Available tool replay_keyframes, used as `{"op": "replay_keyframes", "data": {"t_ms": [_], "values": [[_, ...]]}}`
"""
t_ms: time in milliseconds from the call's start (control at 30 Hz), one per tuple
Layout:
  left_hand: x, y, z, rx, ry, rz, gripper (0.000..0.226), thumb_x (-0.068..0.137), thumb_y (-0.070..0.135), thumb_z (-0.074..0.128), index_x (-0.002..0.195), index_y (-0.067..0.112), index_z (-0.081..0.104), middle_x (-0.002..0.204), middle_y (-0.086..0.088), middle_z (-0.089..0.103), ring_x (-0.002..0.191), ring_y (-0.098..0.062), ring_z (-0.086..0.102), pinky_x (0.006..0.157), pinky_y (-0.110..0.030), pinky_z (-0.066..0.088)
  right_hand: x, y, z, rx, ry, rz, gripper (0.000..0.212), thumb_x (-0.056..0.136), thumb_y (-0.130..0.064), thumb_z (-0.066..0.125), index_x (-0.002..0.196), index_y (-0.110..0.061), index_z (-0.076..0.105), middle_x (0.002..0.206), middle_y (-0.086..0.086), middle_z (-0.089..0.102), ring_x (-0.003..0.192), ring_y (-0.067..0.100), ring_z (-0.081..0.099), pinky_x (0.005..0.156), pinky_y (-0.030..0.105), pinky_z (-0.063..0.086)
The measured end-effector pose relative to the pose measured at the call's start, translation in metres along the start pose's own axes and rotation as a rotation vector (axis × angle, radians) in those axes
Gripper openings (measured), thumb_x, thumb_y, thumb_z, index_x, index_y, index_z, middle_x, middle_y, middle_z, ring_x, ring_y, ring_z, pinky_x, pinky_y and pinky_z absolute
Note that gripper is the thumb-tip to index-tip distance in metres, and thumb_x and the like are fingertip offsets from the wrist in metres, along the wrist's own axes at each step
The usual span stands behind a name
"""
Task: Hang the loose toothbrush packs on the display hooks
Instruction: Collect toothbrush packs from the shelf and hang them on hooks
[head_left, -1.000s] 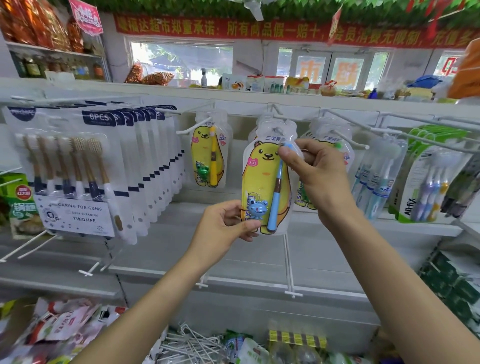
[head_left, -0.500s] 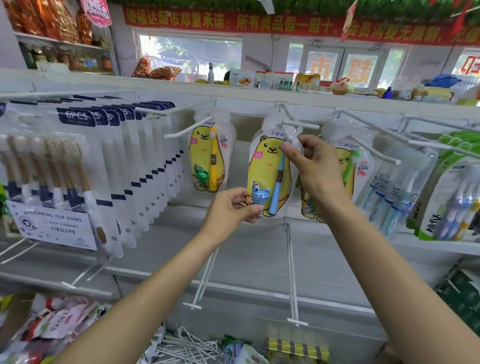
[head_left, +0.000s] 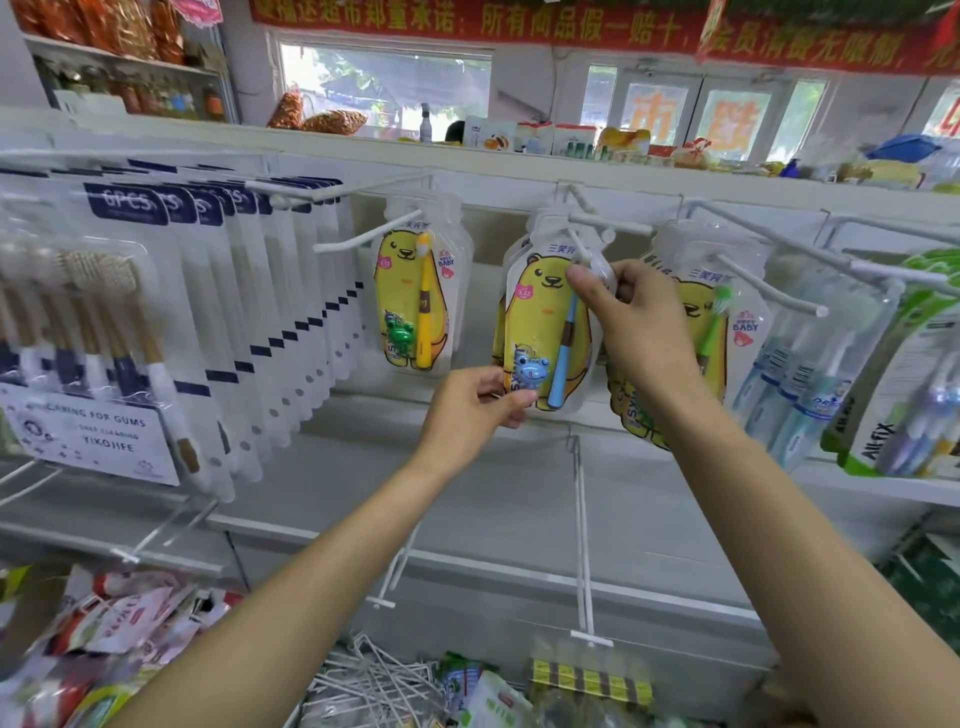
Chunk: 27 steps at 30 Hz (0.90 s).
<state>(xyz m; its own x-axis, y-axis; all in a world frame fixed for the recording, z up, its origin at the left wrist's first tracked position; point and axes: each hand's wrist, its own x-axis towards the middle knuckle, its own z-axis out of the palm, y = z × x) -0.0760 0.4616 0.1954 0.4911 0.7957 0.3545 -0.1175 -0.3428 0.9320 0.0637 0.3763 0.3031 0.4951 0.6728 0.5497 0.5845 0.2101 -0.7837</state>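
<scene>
A yellow bear-shaped toothbrush pack (head_left: 540, 322) with a blue brush and blue frog toy is held at the tip of a white display hook (head_left: 608, 224). My right hand (head_left: 631, 322) pinches the pack's top right by the hanging hole. My left hand (head_left: 475, 405) pinches its bottom left corner. Whether the hook passes through the hole is hidden by my fingers. More bear packs hang behind it on the same hook. One with a yellow brush (head_left: 421, 306) hangs to the left, one with a green brush (head_left: 711, 322) to the right.
Dark-blue six-piece toothbrush packs (head_left: 156, 332) fill hooks at the left. Clear and green packs (head_left: 852, 374) hang at the right. Bare white hooks (head_left: 582, 535) jut out below. Loose packets and spare wire hooks (head_left: 374, 680) lie in the bin underneath.
Both hands have raised the blue-brush bear pack up and back toward the hook tip. The view has shifted closer to the display.
</scene>
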Motion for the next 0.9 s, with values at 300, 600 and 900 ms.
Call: {"op": "replay_keyframes", "data": {"t_ms": [300, 600, 900], "values": [[-0.023, -0.018, -0.024, 0.505, 0.033, -0.082, 0.024, 0.094, 0.041, 0.066, 0.091, 0.022, 0.079, 0.082, 0.011, 0.078, 0.078, -0.008, 0.072, 0.08, -0.032, 0.06, -0.036, 0.025, 0.006, -0.129, -0.148, 0.121, 0.011, 0.092, -0.036, 0.068, 0.092, -0.025, 0.067, 0.09, 0.0, 0.073, 0.087, 0.02, 0.07, 0.084, 0.051, 0.058], [-0.083, -0.002, -0.05, 0.802, 0.0, 0.172, 0.032, 0.092, 0.032, 0.066, 0.124, 0.029, 0.064, 0.122, 0.012, 0.068, 0.114, -0.016, 0.061, 0.095, -0.037, 0.051, -0.11, 0.035, -0.003, -0.381, -0.201, 0.174, 0.029, 0.092, -0.021, 0.069, 0.119, -0.013, 0.063, 0.102, -0.002, 0.07, 0.092, 0.016, 0.068, 0.067, 0.018, 0.047], [-0.129, 0.017, -0.047, 0.98, -0.132, 0.346, 0.055, 0.09, 0.039, 0.061, 0.143, 0.028, 0.048, 0.142, 0.004, 0.054, 0.134, -0.023, 0.045, 0.102, -0.042, 0.048, -0.195, 0.008, -0.043, -0.657, -0.221, -0.055, 0.035, 0.093, -0.017, 0.068, 0.128, -0.01, 0.061, 0.121, 0.005, 0.067, 0.112, 0.021, 0.062, 0.096, 0.038, 0.05]]}}
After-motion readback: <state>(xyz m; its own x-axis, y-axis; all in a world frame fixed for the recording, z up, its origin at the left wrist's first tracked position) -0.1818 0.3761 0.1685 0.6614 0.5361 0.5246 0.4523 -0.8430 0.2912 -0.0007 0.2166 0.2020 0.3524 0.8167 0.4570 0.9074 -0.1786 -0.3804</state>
